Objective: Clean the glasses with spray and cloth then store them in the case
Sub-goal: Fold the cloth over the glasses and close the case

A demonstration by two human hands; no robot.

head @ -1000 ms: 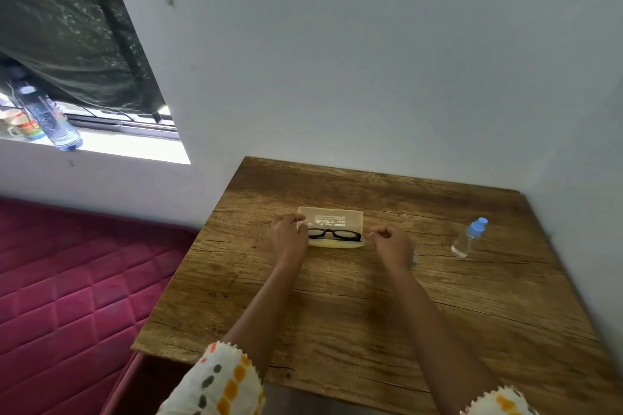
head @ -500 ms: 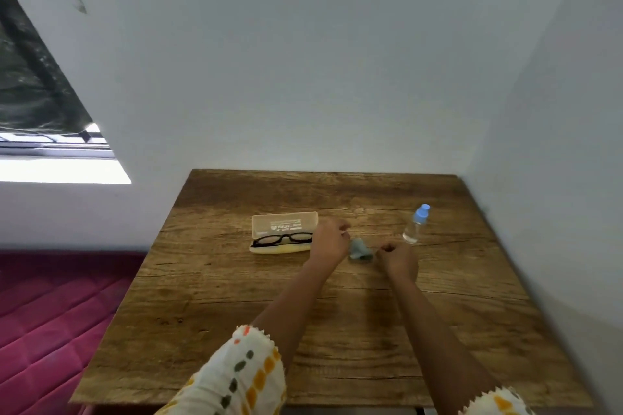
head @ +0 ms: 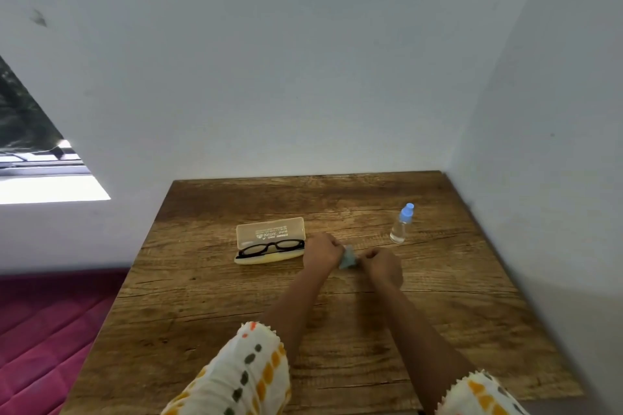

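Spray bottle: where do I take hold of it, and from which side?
Grip the spray bottle round its clear body, under the blue cap, probably from the near side with the right hand once it frees the cloth: it stands upright, alone, nearest that hand.

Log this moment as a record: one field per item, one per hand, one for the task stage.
glasses: black frame, lying in the open case
case: lid up, on the table, left of the hands
cloth: small, grey-blue, bunched between the two hands
bottle: clear, blue cap, upright, right of the hands, untouched
left hand: pinches the cloth's left side
right hand: pinches the cloth's right side
stage: cloth picked up; glasses not yet taken out or sprayed
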